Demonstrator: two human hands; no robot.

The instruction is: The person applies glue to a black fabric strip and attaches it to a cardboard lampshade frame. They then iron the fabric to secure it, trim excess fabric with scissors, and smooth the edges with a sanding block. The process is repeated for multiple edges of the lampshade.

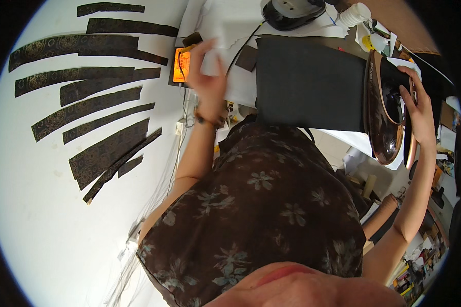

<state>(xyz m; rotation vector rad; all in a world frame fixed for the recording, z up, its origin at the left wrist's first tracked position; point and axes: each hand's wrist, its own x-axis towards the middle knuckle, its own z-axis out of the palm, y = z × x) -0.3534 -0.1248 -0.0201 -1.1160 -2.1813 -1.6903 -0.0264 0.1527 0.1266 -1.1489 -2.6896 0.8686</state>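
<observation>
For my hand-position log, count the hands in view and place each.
2: the left hand, blurred, beside the lit orange screen; the right hand on the glossy brown iron. None seem hidden.

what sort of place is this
Probably a small sewing or craft workroom: what looks like an iron stands beside a flat black sheet, and dark patterned strips hang in rows on the white wall.

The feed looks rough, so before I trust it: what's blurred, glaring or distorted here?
Head view: left hand smeared, likely by motion; head view: bright reflections on the glossy brown appliance; head view: fisheye bending toward the rim, corners black.
</observation>
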